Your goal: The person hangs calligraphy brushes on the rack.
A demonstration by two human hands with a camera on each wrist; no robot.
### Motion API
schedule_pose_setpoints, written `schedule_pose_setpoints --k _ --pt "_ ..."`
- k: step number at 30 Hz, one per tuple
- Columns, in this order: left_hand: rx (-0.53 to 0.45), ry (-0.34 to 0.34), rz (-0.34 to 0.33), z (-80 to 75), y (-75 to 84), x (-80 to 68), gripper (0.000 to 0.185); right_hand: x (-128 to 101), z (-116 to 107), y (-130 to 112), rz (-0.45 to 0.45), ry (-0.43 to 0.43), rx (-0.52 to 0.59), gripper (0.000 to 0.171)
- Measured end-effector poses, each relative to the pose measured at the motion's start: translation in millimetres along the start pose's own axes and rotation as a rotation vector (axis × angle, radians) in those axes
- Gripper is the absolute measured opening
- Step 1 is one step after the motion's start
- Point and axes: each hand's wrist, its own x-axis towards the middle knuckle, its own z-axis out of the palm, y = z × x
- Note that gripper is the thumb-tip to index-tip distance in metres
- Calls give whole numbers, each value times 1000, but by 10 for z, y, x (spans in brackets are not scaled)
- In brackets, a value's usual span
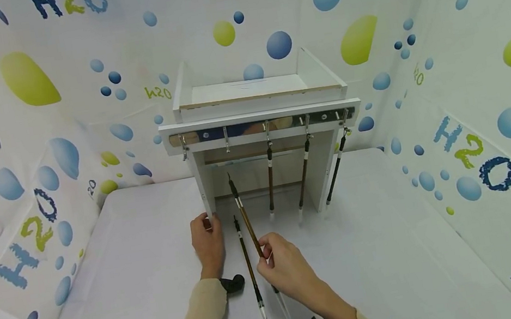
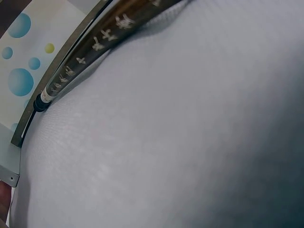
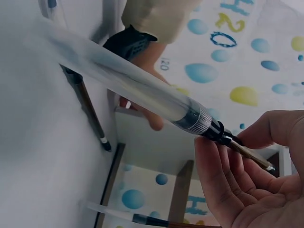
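Note:
A white wooden rack (image 1: 259,117) stands at the back of the table, with a metal hook rail (image 1: 241,129) across its front. Three brown-handled brushes (image 1: 271,182) hang from the right-hand hooks; the two left hooks are bare. My right hand (image 1: 265,249) pinches a fourth brush (image 1: 245,213), tilted, with its loop end up near the rack; the right wrist view shows its clear cap (image 3: 142,90) and my fingers (image 3: 237,180). A fifth brush (image 1: 251,276) lies on the table between my hands, also seen as the lettered brush (image 2: 95,45). My left hand (image 1: 207,223) grips the rack's left leg (image 1: 204,189).
The table (image 1: 145,286) is covered in white cloth. Bubble-patterned curtain walls (image 1: 474,94) close in on the left, back and right. Black wrist straps (image 1: 231,283) sit on both forearms.

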Motion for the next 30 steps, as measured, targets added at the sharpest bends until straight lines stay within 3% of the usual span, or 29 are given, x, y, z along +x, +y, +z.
schedule_pose_setpoints --k 15,30 --pt "3 14 8 23 -26 31 34 30 -130 -131 -62 49 18 28" --pt "-6 7 -9 7 -11 13 32 106 -205 -203 -55 61 44 27"
